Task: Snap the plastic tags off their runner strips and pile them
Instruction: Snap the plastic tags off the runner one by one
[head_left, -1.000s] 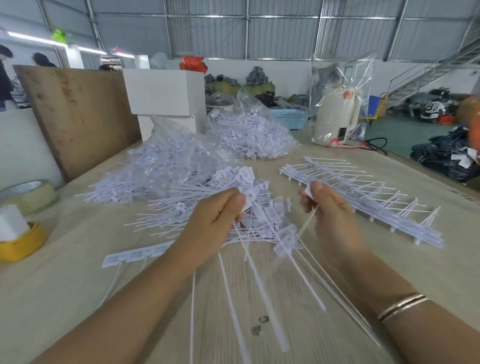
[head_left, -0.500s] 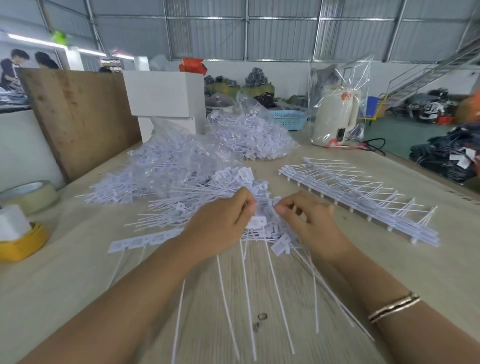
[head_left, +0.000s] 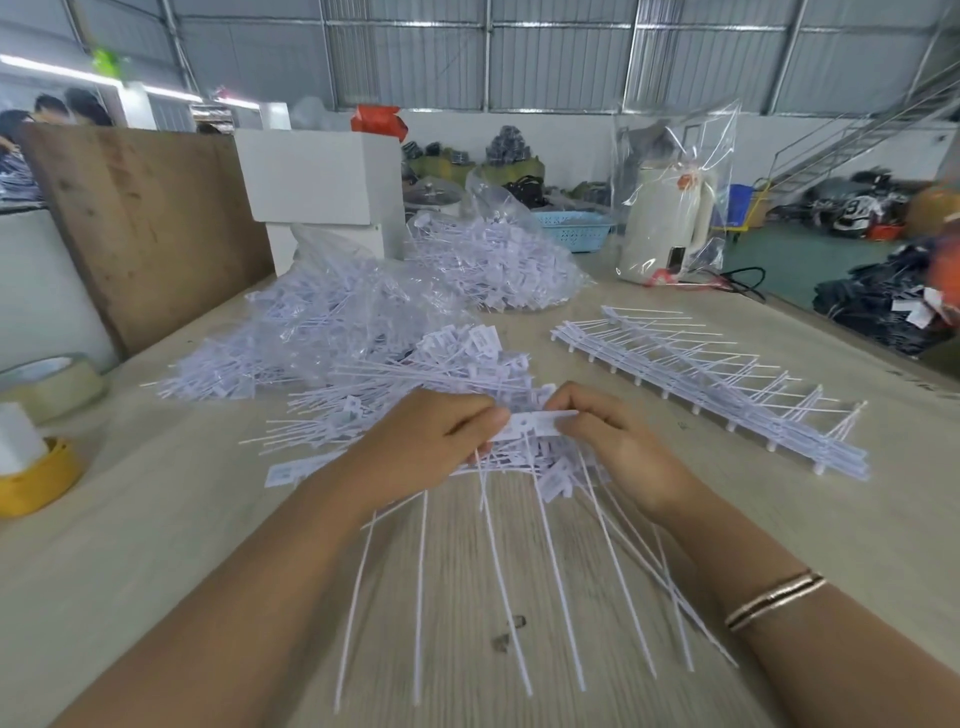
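My left hand (head_left: 426, 447) and my right hand (head_left: 618, 447) meet at the table's middle and pinch a strip of white plastic tags (head_left: 535, 423) from both ends. Its long thin tails (head_left: 493, 561) hang toward me over the wood. Behind my hands lies a loose pile of white tags (head_left: 441, 374). A stack of runner strips with tags attached (head_left: 711, 379) lies to the right, apart from my hands.
Clear bags full of tags (head_left: 493, 265) sit further back. Tape rolls (head_left: 57, 384) and a yellow-rimmed holder (head_left: 36, 478) stand at the left edge. A wooden board (head_left: 140, 223), white box (head_left: 322, 176) and bagged kettle (head_left: 670, 223) line the back. A loose strip (head_left: 296, 470) lies left.
My right hand came in from the right and met my left hand. Both now pinch one tag strip between them, and the tails have fanned out straighter toward me.
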